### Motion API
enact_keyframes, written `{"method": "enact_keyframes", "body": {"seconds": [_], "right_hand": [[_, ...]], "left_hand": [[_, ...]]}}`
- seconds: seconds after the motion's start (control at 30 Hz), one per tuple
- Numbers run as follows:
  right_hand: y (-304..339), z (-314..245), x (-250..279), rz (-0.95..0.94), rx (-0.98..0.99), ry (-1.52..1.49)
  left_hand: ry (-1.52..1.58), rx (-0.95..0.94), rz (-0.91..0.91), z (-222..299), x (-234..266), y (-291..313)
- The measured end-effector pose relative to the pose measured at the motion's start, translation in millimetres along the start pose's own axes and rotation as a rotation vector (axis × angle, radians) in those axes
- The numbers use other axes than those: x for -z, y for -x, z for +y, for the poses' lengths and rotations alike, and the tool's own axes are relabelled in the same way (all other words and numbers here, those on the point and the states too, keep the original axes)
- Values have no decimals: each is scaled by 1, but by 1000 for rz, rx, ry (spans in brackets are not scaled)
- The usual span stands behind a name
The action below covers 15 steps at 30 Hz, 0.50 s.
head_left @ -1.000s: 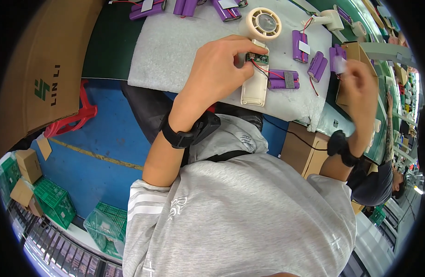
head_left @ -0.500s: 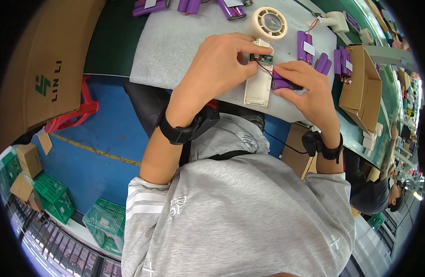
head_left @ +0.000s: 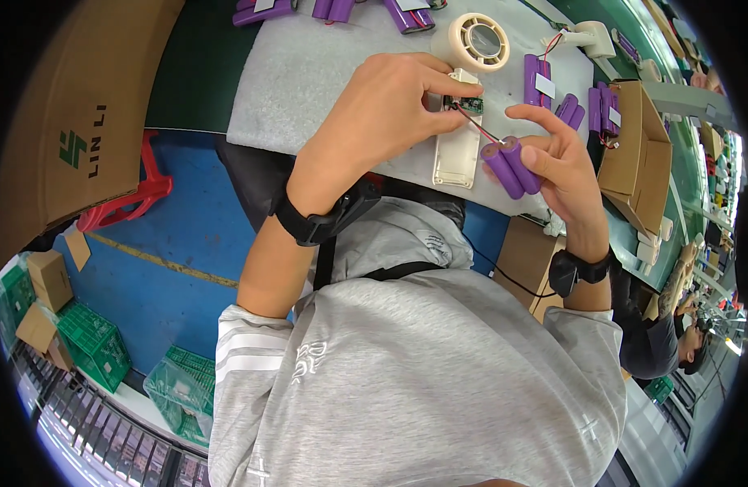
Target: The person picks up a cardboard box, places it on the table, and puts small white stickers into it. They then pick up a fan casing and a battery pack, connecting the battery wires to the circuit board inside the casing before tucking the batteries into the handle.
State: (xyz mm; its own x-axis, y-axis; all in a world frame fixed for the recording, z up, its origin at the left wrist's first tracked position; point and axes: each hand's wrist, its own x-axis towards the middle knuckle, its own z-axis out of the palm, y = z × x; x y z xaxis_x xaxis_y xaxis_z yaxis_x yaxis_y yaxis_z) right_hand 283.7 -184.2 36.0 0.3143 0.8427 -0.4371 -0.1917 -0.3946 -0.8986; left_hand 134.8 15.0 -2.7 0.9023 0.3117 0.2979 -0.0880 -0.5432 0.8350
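A handheld fan with a round cream head [head_left: 479, 42] lies on the grey mat, its long handle casing [head_left: 455, 158] pointing toward me. A green circuit board [head_left: 471, 104] sits in the upper part of that casing. My left hand [head_left: 394, 105] grips the casing at the board, thumb and fingers on either side. In my right hand [head_left: 561, 158] is a purple two-cell battery pack [head_left: 512, 166], tilted with its ends facing up, just right of the casing. Red and black wires [head_left: 479, 126] run between the pack and the board.
Several more purple battery packs lie along the mat's far edge and right side, one pack [head_left: 538, 81] near the fan. Another cream fan [head_left: 593, 39] is at the far right. An open cardboard box [head_left: 638, 154] stands right; a large carton [head_left: 82, 105] stands left, beside a red stool [head_left: 142, 191].
My right hand has lifted the battery pack from beside the casing and turned it, so its cell ends show. The left hand stays at the board.
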Motion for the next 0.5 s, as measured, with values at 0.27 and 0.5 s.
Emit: {"method": "enact_keyframes", "body": {"seconds": [0.27, 0.5], "right_hand": [[9, -6, -19, -193, -55, -481], [11, -6, -20, -401, 100, -421]], "left_hand": [[-66, -41, -27, -4, 0, 2], [-70, -50, -5, -4, -3, 3]]}}
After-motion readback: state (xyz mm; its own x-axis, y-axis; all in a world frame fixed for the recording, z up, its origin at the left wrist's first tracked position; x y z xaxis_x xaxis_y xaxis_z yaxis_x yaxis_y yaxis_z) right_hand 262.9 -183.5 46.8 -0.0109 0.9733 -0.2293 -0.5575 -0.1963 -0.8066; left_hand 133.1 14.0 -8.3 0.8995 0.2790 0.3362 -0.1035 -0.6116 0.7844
